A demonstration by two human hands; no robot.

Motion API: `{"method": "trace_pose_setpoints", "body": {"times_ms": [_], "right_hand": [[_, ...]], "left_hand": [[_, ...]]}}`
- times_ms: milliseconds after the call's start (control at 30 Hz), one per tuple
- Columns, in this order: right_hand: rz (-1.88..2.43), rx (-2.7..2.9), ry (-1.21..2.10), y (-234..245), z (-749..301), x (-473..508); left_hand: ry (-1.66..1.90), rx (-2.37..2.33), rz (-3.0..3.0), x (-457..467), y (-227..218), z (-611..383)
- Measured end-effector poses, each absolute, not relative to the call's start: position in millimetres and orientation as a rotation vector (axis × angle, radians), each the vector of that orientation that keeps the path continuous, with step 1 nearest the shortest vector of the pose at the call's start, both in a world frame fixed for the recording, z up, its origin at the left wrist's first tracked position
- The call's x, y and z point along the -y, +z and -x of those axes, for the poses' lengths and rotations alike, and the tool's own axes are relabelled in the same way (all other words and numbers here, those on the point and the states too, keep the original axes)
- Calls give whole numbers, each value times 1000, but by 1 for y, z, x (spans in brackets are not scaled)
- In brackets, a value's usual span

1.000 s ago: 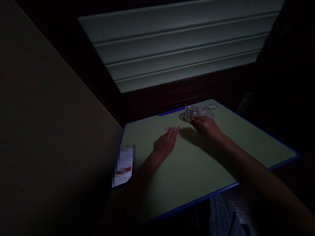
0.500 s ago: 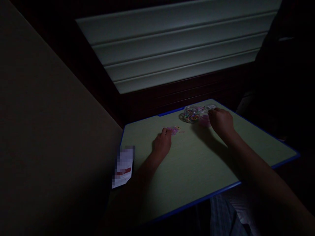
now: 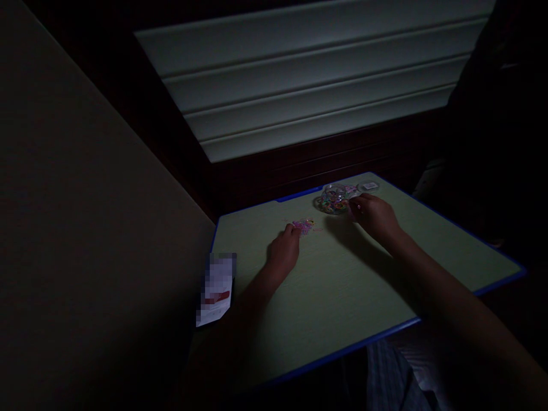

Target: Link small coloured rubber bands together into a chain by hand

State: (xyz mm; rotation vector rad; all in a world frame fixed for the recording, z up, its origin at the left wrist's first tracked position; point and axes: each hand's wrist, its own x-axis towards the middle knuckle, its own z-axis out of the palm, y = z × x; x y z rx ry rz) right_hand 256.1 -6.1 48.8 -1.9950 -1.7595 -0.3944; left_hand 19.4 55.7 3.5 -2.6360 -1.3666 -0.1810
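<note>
Your left fingers (image 3: 291, 230) are curled inward, and their tips meet the near edge of a pink tangle (image 3: 305, 226) of tiny loops. The light is too dim to tell whether they pinch it or only touch it.

In the head view, the one view here, your left hand (image 3: 282, 251) rests just left of centre on a pale green table (image 3: 342, 297) with a blue rim. The pink tangle lies flat on the table at centre frame, just beyond that hand.

Your right hand (image 3: 377, 216), right of centre, is loosely clenched beside a clear dish (image 3: 333, 201) heaped with coloured loops. Whether it grips anything cannot be told. A small round lid (image 3: 368, 186) sits just beyond it, near the table's far edge.

A paper slip (image 3: 216, 291) hangs off the table's left edge at lower left. A slatted blind (image 3: 317, 80) fills the upper frame.

The tangle looks feather-light, soft and stretchy, likely to snag or scatter. It is best taken by a fingertip pinch on a single strand at its rim.
</note>
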Motion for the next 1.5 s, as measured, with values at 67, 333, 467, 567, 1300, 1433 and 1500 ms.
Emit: {"method": "trace_pose_setpoints", "body": {"times_ms": [67, 333, 467, 567, 1300, 1433, 1500], "right_hand": [[1985, 1783, -376, 48, -255, 5], [1965, 1825, -358, 46, -254, 4], [1971, 1841, -358, 45, -252, 4], [1976, 1850, -336, 45, -251, 4], [1950, 1846, -339, 45, -253, 5], [1965, 1837, -340, 46, -252, 5], [1969, 1837, -347, 46, -251, 5]], "left_hand": [[-131, 1382, 2611, -54, 4, -20], [-105, 1324, 2589, -52, 4, -19], [-82, 1324, 2577, -52, 5, -19], [-83, 1333, 2573, -53, 4, -19], [-17, 1402, 2535, -54, 10, -12], [-43, 1415, 2519, -53, 13, -13], [-55, 1417, 2513, -53, 14, -14]]}}
